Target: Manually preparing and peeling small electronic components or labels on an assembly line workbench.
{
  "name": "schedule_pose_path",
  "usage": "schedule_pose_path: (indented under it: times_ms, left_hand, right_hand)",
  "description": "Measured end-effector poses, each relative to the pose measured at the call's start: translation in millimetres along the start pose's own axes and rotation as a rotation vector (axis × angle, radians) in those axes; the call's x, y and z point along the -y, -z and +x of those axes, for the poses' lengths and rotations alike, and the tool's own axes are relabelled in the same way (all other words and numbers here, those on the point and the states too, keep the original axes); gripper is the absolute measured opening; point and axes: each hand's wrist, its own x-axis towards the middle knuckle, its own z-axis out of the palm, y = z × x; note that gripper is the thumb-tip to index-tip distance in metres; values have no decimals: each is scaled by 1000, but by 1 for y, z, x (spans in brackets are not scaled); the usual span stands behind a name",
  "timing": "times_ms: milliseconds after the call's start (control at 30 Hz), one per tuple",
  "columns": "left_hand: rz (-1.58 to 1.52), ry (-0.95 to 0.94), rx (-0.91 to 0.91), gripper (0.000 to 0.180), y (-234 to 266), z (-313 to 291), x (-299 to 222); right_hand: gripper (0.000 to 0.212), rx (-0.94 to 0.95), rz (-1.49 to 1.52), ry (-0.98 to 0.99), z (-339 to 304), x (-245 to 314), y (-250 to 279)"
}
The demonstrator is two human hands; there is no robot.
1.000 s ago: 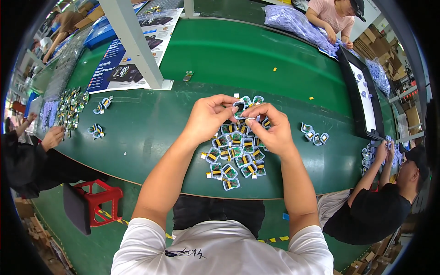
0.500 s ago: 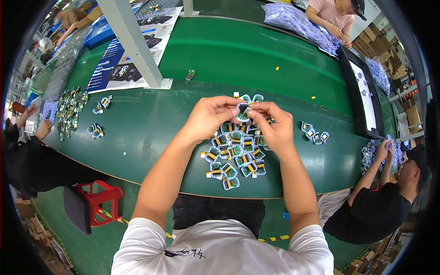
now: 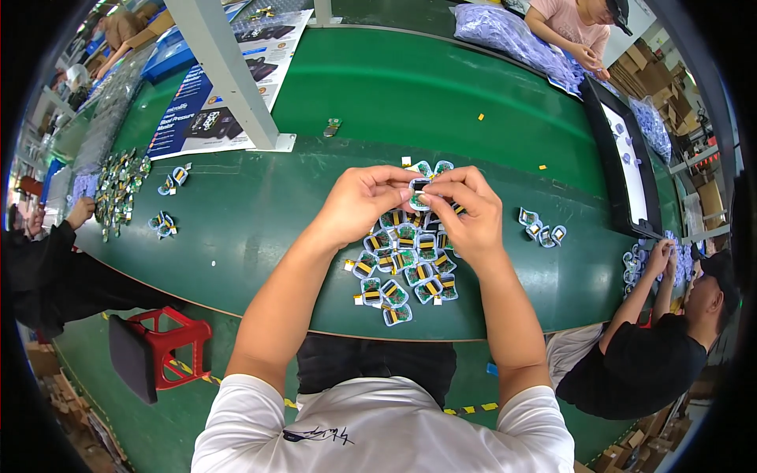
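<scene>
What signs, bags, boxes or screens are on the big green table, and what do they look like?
Poster sheet: far left, flat, blue, white and black.
Screen: right edge, long dark frame, white glowing middle.
Plastic bag: far side, crinkly, bluish-purple.
Cardboard boxes: beyond the table, brown, stacked.

Matt green table (image 3: 441, 102); glossy clear-plastic pouches (image 3: 398, 268); red plastic stool (image 3: 169, 347).

A blue-and-white printed sheet (image 3: 213, 110) lies flat at the table's far left. A black-framed white screen (image 3: 627, 169) stands along the right edge. Purple plastic bags (image 3: 505, 27) lie at the far end.
</scene>
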Motion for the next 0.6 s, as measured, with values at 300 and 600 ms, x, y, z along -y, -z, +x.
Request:
schedule_pose_path:
  times_ms: [300,600]
  left_hand:
    - [-40,-39,35,30,-1,-2,0]
    - [-6,1,24,29,0,-1,1]
  right_hand:
    - [14,-86,-81,23,0,-2,-4]
    - [14,-108,-137,48,0,1,-2]
